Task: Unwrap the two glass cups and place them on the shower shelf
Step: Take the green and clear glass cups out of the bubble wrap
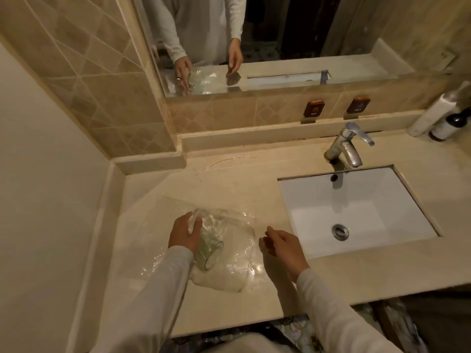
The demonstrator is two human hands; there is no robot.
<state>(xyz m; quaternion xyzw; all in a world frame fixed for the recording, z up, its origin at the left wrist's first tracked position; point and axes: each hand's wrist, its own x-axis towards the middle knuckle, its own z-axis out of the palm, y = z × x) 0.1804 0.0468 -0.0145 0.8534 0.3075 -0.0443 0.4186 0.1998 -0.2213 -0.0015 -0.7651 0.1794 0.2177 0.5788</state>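
A clear, round glass cup (pixel 210 253) lies on its side on the beige stone table (pixel 229 179), well to the left of the white rectangular sink (pixel 318 197), with its open mouth tilted towards the near edge. It rests on a crumpled sheet of clear plastic wrap (pixel 239 263) spread flat between the cup and the sink. The left hand (pixel 184 234) comes down on the cup's far end, on the side away from the sink, its fingers (pixel 196 222) curled round the glass and the wrap bunched there. Whether a second cup sits inside that bunch cannot be told.

The right hand (pixel 283 247) hovers between the wrap and the sink, just beside the sheet's edge, its fingers loosely bent and grasping nothing.

A chrome tap (pixel 348 143) stands behind the sink. A white cylindrical bottle (pixel 433 113) and a dark-capped bottle (pixel 448 124) stand beyond the sink's far right corner, and a wall mirror (pixel 293 34) hangs above.
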